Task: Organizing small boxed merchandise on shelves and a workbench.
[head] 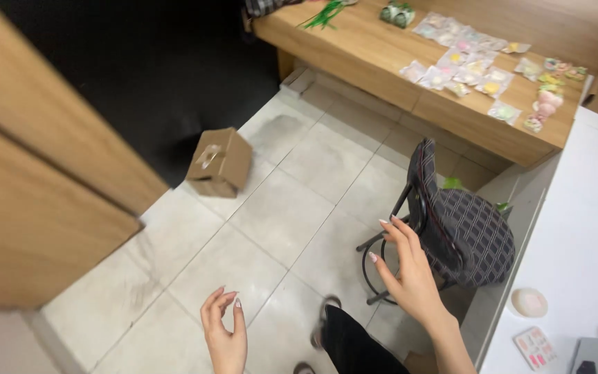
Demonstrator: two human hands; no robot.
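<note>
My left hand (224, 331) hangs low over the tiled floor, fingers loosely curled and apart, holding nothing. My right hand (407, 267) is raised with spread fingers, right beside the back of a dark checked chair (466, 232), empty as well. A brown cardboard box (220, 162) is tilted above the floor to the left, near the edge of a black mat (153, 76); neither hand touches it. My leg in dark cloth (354, 343) and a sandalled foot show below.
A wooden bench (382, 62) at the back carries several small wrapped pastel items and green strips. A wooden cabinet (29, 180) fills the left. A white table (576, 263) on the right holds a round pale object and cards.
</note>
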